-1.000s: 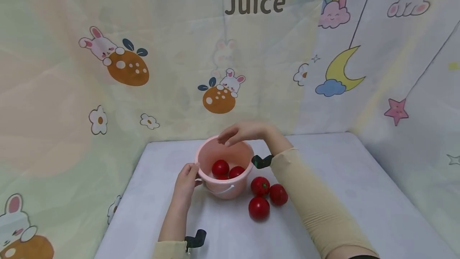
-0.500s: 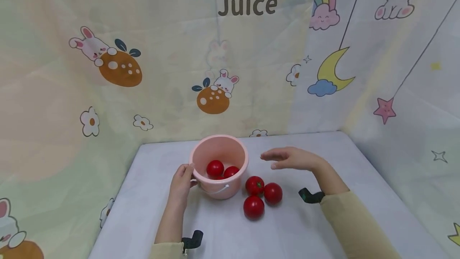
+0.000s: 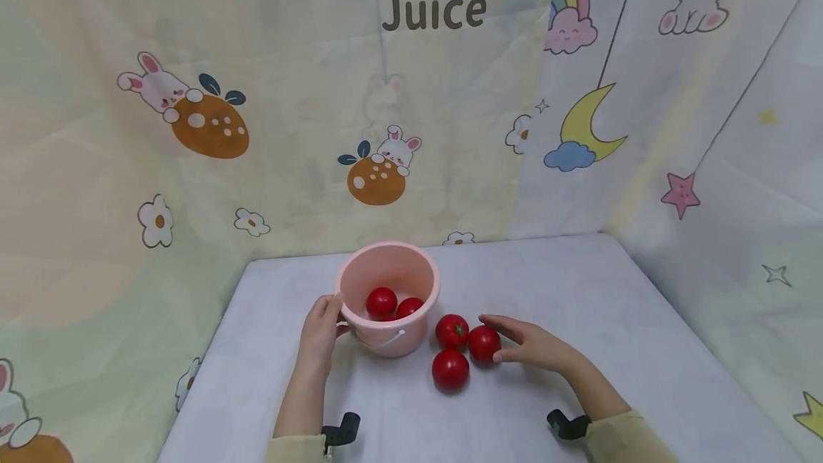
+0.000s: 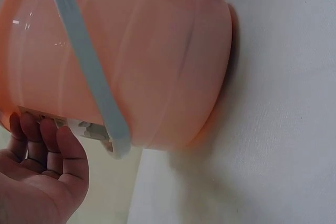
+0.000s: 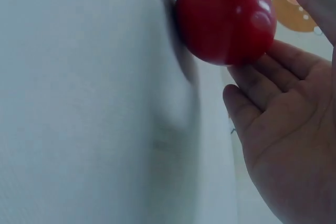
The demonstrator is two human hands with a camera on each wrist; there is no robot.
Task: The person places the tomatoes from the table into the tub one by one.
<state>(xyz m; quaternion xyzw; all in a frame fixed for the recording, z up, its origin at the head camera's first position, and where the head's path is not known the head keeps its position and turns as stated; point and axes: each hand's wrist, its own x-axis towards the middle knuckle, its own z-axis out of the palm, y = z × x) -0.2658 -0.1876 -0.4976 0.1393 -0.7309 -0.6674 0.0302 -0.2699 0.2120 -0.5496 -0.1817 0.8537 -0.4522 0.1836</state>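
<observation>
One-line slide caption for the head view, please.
Left hand steadies pink bucket as right hand touches a tomato.

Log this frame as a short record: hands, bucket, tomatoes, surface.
left hand: fingers against the side of the pink bucket, by the handle mount
right hand: fingers touching the rightmost tomato, not closed around it
bucket: upright, white handle down, two tomatoes plainly visible inside
loose tomatoes: three in a cluster right of the bucket, two others at and
surface: white table, cartoon-print backdrop reading "Juice"
</observation>
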